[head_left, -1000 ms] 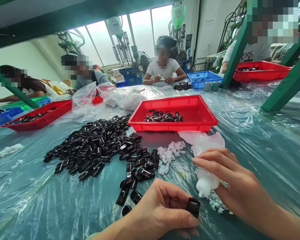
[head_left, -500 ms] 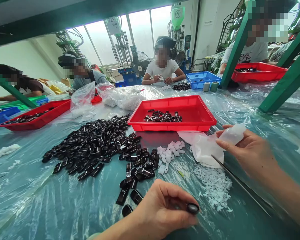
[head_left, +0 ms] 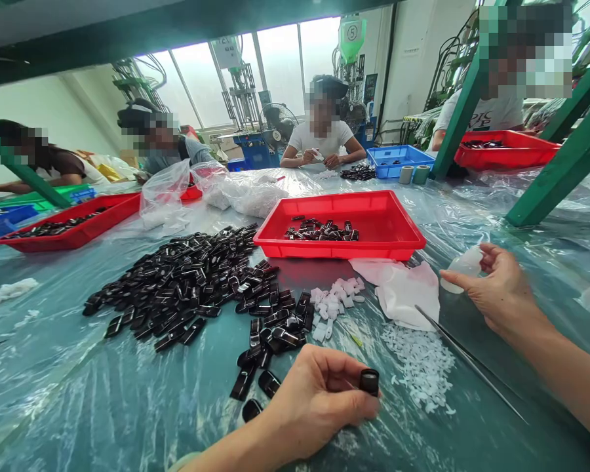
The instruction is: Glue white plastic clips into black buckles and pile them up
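My left hand (head_left: pixel 319 393), low in the middle, is closed on a small black plastic casing (head_left: pixel 369 382), its open rounded end facing up and toward me. My right hand (head_left: pixel 506 285), on the right above the table, pinches a translucent white bottle (head_left: pixel 465 269) between thumb and fingers; its shape is partly hidden. Beside my left hand spreads a large pile of glossy black casings (head_left: pixel 177 282). Small white plastic pieces (head_left: pixel 337 295) lie beyond that hand. Metal tweezers (head_left: pixel 472 364) rest below my right hand, next to a white cloth (head_left: pixel 408 292) and tiny clear-white bits (head_left: pixel 420 367).
A red tray (head_left: pixel 339 250) with black casings stands ahead. Another red tray (head_left: pixel 73 239) is at left, and a blue tray (head_left: pixel 400 160) farther back. Plastic sheeting covers the table. Several people sit around it. Green posts (head_left: pixel 560 160) rise at the right.
My right hand has moved slightly right, turning the bottle more upright, away from the cloth. My left hand has tilted the black casing so its open end shows.
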A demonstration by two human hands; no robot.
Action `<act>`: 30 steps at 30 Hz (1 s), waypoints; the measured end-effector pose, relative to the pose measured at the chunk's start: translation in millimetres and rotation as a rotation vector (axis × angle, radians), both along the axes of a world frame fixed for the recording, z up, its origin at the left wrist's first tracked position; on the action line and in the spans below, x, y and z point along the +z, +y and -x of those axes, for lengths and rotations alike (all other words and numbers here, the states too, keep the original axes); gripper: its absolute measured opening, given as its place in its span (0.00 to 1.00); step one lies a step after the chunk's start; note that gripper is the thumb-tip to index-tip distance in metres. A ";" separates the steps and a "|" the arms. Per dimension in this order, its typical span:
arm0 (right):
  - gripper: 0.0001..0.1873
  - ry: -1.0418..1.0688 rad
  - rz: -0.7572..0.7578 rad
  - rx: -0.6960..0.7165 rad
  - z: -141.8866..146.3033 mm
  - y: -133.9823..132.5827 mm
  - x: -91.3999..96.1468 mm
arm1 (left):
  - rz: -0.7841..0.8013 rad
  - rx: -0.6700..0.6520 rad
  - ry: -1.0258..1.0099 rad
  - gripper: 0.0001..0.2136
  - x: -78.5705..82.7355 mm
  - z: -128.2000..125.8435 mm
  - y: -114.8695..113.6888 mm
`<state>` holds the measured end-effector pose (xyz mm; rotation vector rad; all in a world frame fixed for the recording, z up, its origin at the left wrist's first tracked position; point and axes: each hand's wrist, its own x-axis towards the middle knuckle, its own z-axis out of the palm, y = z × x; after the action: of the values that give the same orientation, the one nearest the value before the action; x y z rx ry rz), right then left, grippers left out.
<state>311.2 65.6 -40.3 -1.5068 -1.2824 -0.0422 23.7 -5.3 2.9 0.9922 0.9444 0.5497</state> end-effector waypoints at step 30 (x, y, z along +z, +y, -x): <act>0.11 -0.808 0.393 0.518 113.2 -22.3 23.8 | 0.126 -0.055 -0.248 0.14 1.6 5.0 -0.6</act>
<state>198.0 43.3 -16.5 -1.4772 -2.4191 -0.0682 18.7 -5.9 4.6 0.8131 0.7191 0.5460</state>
